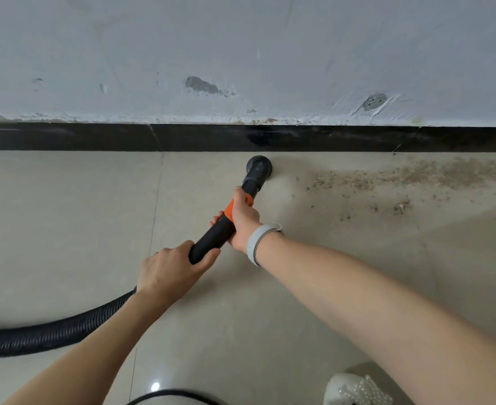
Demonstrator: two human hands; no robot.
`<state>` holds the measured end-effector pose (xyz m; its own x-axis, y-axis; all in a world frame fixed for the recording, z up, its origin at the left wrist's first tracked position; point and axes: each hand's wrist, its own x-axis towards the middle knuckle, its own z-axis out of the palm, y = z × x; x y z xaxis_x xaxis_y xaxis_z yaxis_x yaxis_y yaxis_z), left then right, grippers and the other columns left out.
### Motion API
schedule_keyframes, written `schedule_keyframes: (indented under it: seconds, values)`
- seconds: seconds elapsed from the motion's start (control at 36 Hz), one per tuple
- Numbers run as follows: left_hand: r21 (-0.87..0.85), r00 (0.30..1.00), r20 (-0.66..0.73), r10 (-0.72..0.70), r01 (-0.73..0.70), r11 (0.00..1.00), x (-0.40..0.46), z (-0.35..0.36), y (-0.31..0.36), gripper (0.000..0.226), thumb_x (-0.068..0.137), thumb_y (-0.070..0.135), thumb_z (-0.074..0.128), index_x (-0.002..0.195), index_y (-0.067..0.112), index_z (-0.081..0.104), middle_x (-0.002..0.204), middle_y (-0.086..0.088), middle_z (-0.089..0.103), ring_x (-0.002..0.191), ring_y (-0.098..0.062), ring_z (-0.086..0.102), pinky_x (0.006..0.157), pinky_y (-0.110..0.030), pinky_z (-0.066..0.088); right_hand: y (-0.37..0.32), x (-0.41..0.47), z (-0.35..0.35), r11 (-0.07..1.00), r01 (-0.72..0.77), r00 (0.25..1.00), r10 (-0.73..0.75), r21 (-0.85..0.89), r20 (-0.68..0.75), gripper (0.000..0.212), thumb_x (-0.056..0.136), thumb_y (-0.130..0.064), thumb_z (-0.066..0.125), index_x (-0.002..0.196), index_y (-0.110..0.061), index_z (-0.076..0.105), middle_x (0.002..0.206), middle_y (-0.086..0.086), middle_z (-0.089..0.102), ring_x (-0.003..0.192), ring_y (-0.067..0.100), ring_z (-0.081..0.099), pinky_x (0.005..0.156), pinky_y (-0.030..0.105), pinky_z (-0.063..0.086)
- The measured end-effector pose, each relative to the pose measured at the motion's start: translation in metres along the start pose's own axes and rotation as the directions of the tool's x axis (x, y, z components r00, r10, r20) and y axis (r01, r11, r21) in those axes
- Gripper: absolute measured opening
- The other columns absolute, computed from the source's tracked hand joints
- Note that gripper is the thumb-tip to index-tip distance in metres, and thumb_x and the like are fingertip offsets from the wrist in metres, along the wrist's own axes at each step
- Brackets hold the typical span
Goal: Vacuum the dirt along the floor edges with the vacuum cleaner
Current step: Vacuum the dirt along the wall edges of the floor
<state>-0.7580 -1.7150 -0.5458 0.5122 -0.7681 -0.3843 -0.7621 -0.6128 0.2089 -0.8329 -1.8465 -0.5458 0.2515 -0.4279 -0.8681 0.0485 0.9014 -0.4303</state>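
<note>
The vacuum wand (220,229), black with an orange band and no readable writing, slants down to the floor (270,317), its round nozzle (259,166) set just beside the black baseboard (65,137). The right hand (245,219) has its grip wrapped round the orange band; the left hand (167,270) has its grip closed round the wand's rear end, where the ribbed hose (50,331) trails off leftward. Right of the forward grip, brown dirt (416,173) lies scattered along the edge. Beyond stands a scuffed white wall (240,54). A grey wristband (257,242) circles the right wrist.
</note>
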Motion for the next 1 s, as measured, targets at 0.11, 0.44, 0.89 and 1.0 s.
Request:
schedule_keyframes:
  seconds: [0.11, 0.44, 0.89, 1.0]
  values:
    - [-0.061, 1.000, 0.024, 0.000, 0.002, 0.998, -0.026, 0.003, -0.017, 0.046, 0.089, 0.064, 0.038, 0.070, 0.022, 0.044, 0.061, 0.004, 0.055, 0.061, -0.017, 0.052, 0.054, -0.028, 0.032, 0.025, -0.013, 0.006, 0.998, 0.004, 0.999, -0.006, -0.056, -0.036, 0.037, 0.096, -0.044, 0.050, 0.088, -0.008, 0.045, 0.070, 0.010, 0.052, 0.056, 0.022, 0.054, 0.069, 0.037, 0.056]
    - [0.110, 0.971, 0.208, 0.115, -0.141, 0.984, -0.105, 0.028, -0.044, 0.066, 0.056, 0.081, 0.003, 0.072, 0.028, 0.038, 0.058, 0.005, 0.046, 0.062, -0.019, 0.050, 0.058, -0.030, 0.033, 0.102, -0.065, -0.038, 0.996, -0.080, 0.988, 0.073, -0.042, -0.138, 0.040, 0.095, -0.047, 0.053, 0.084, -0.009, 0.047, 0.074, 0.009, 0.055, 0.061, 0.022, 0.060, 0.076, 0.037, 0.058]
    - [-0.098, 0.998, 0.065, -0.004, 0.011, 0.995, -0.078, 0.014, -0.016, 0.046, 0.090, 0.065, 0.034, 0.089, 0.021, 0.044, 0.072, 0.001, 0.055, 0.072, -0.026, 0.056, 0.062, -0.033, 0.039, 0.050, -0.051, -0.005, 0.974, -0.026, 0.998, 0.012, -0.224, -0.062, 0.044, 0.096, -0.049, 0.049, 0.109, -0.007, 0.043, 0.081, 0.010, 0.053, 0.064, 0.024, 0.059, 0.057, 0.035, 0.053]
    - [-0.242, 0.986, 0.071, -0.154, 0.167, 0.956, -0.090, 0.021, -0.027, 0.044, 0.091, 0.062, 0.037, 0.085, 0.019, 0.044, 0.068, -0.001, 0.059, 0.065, -0.025, 0.060, 0.061, -0.034, 0.045, 0.074, -0.053, 0.018, 0.928, -0.067, 0.997, 0.076, -0.366, 0.010, 0.041, 0.095, -0.049, 0.049, 0.098, -0.008, 0.045, 0.075, 0.009, 0.054, 0.059, 0.024, 0.058, 0.066, 0.036, 0.056]
